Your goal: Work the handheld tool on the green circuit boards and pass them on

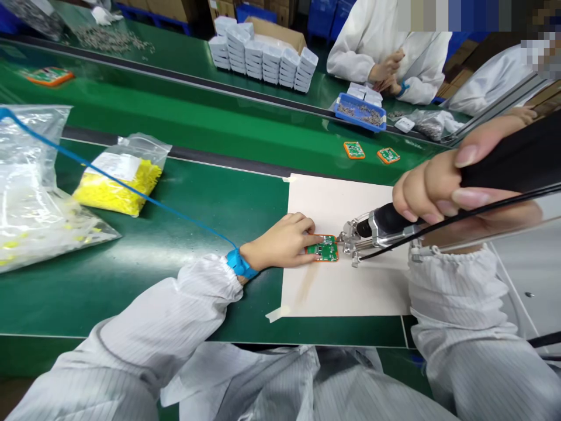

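Note:
My left hand point(283, 241) holds a small green circuit board point(329, 251) in an orange frame, flat on a sheet of white paper point(350, 292). Thumb and forefinger lie over its left part, hiding some of it. Wrapped around a black power screwdriver point(388, 224) is my right hand point(442, 181). The tool slants down to the left, and its metal nose is at the board's right edge. Whether the tip touches the board I cannot tell. A blue wrist strap point(240, 264) with a cord circles my left wrist.
Taped paper covers part of the green bench point(197, 204). To the left lie a bag of yellow parts point(125, 184) and a larger clear bag point(39, 216). Beyond are more framed boards point(354, 150), a blue tray point(360, 113), stacked white cases point(263, 55) and a co-worker's hands point(388, 70).

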The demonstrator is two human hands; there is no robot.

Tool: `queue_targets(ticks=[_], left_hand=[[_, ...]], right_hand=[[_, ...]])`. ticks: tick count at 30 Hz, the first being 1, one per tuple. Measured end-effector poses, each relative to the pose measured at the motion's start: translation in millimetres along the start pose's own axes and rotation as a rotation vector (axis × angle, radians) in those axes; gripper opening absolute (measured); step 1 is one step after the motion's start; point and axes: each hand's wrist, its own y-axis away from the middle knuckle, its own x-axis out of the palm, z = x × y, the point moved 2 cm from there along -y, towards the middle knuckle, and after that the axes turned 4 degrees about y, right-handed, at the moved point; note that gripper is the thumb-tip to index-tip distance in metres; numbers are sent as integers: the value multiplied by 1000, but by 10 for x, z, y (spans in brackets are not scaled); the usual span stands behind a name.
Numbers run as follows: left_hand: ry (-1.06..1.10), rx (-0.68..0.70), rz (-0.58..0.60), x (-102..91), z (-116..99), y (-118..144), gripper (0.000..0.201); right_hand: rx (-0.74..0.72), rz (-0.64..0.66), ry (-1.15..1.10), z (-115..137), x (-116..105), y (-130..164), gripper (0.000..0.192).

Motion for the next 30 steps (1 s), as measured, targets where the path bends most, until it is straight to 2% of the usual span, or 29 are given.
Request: queue_targets(ticks=[3, 6, 14, 19, 23, 27, 30], left_hand=[[7, 2, 0, -1, 0, 4, 49], [5, 6, -7, 1, 2, 5, 48], [-13, -6, 2, 9, 2, -6, 48], [-8, -16, -14, 11, 5, -14, 44], [16, -13, -25, 3, 24, -13, 43], [20, 5, -32, -3, 47, 0, 43], [15, 18, -42, 1, 57, 7, 46]], right_hand=[[8, 17, -12, 14, 9, -13, 26], [49, 86, -1, 48, 39, -38, 21], [-26, 23, 16, 31, 82, -4, 28], [87, 54, 80, 89, 179, -41, 13], [145, 90, 100, 65, 290, -23, 15], [124, -15, 39, 40, 319, 1, 16], [219, -150, 107, 199, 75, 56, 22]])
